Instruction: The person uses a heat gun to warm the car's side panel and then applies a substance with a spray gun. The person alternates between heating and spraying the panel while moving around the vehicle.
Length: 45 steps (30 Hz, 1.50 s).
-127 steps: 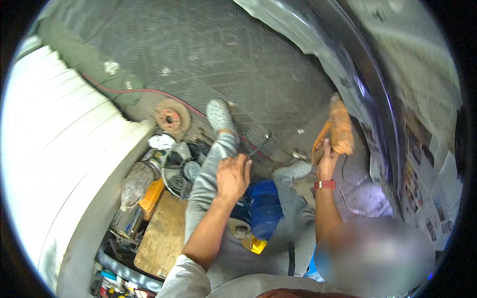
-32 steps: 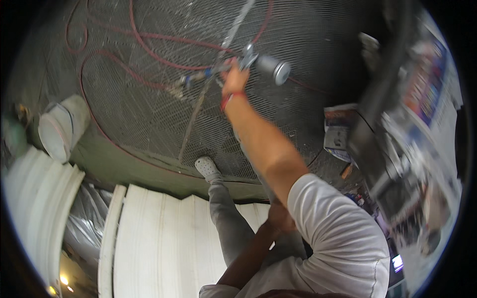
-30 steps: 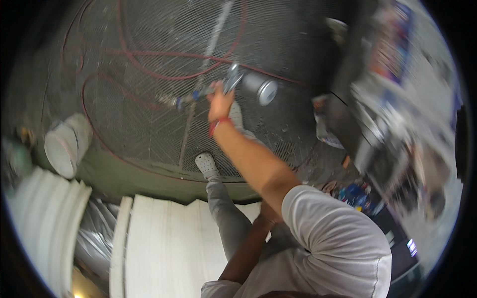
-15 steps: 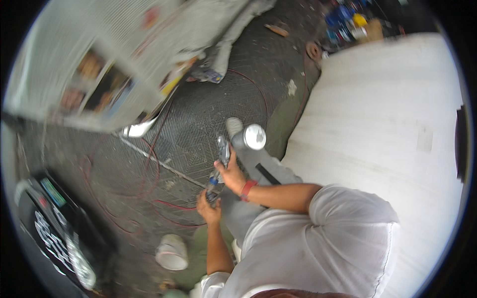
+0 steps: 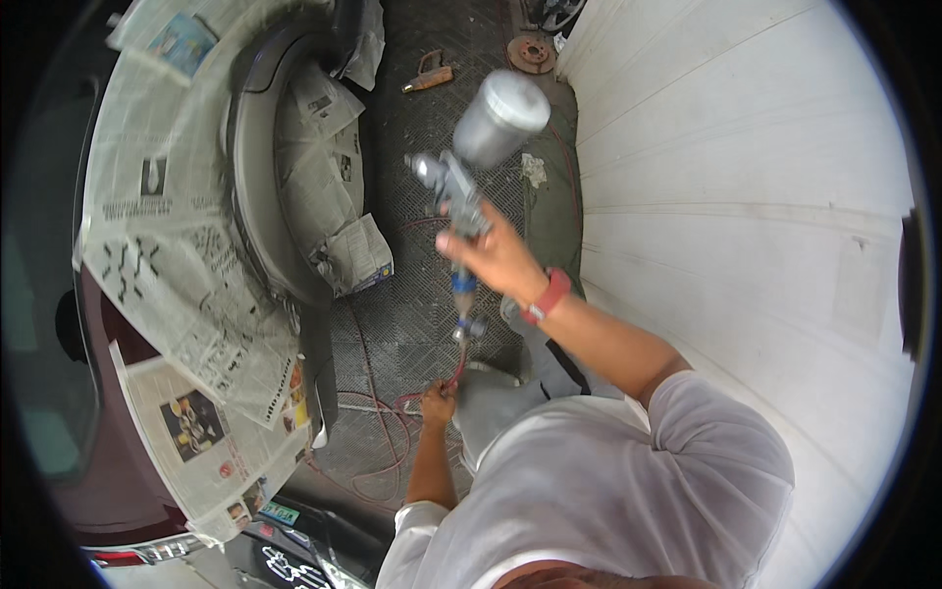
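My right hand (image 5: 498, 257), with a red band at its wrist, is closed around the grip of a silver spray gun (image 5: 457, 187). The gun's grey paint cup (image 5: 502, 116) sits on its far right side, slightly blurred. A blue and metal fitting hangs below the grip. From it a red air hose (image 5: 457, 371) runs to my left hand (image 5: 439, 402), whose fingers are closed on the hose. Left of the gun is a dark grey wheel-arch trim (image 5: 257, 167) on a dark red car, bordered by newspaper masking (image 5: 186, 294).
Loops of hose lie on the patterned floor (image 5: 392, 177) by the car. Farther off are an orange-brown tool (image 5: 428, 75) and a rusty brake disc (image 5: 531, 54). A white panelled wall (image 5: 726, 187) rises on the right. A black part with a green label (image 5: 280, 512) sits at lower left.
The view has swung toward the masked car. My right hand has raised the spray gun away from my body; my left hand has moved from the gun's lower fitting to the hose.
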Motion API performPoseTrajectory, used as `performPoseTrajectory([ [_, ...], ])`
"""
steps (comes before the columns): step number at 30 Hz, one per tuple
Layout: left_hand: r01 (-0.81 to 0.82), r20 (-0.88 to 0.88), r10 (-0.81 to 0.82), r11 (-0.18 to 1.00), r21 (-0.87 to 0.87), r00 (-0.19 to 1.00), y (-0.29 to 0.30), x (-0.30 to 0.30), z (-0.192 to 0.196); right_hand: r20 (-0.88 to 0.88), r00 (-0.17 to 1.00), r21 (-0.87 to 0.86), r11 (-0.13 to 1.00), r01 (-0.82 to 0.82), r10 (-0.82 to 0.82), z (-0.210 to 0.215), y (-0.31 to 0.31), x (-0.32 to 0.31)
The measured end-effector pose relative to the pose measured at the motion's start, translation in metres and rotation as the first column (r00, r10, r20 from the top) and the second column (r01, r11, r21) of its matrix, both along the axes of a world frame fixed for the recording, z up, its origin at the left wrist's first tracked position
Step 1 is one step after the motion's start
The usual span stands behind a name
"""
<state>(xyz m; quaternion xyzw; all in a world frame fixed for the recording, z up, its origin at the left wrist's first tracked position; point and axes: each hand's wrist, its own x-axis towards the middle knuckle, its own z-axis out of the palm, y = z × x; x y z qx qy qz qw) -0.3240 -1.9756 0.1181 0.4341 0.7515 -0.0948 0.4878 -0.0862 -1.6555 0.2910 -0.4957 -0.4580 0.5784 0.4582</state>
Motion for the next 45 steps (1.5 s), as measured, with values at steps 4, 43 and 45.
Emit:
performPoseTrajectory([
  [4, 0.108, -0.207, -0.041, 0.940, 0.324, 0.977, 0.027, 0.001, -0.049, -0.023, 0.980, -0.100, 0.976, 0.196, -0.199, 0.023, 0.133, 0.047],
  [43, -0.194, -0.119, 0.211, 0.971, 0.140, 0.970, 0.993, 0.166, -0.122, -0.049, 0.956, -0.030, 0.957, 0.290, -0.291, -0.167, 1.181, 0.260],
  [45, -0.219, -0.193, 0.217, 0.976, 0.008, 0.957, 1.033, 0.172, -0.135, -0.050, 0.956, -0.083, 0.955, 0.285, -0.290, -0.190, 1.223, 0.249],
])
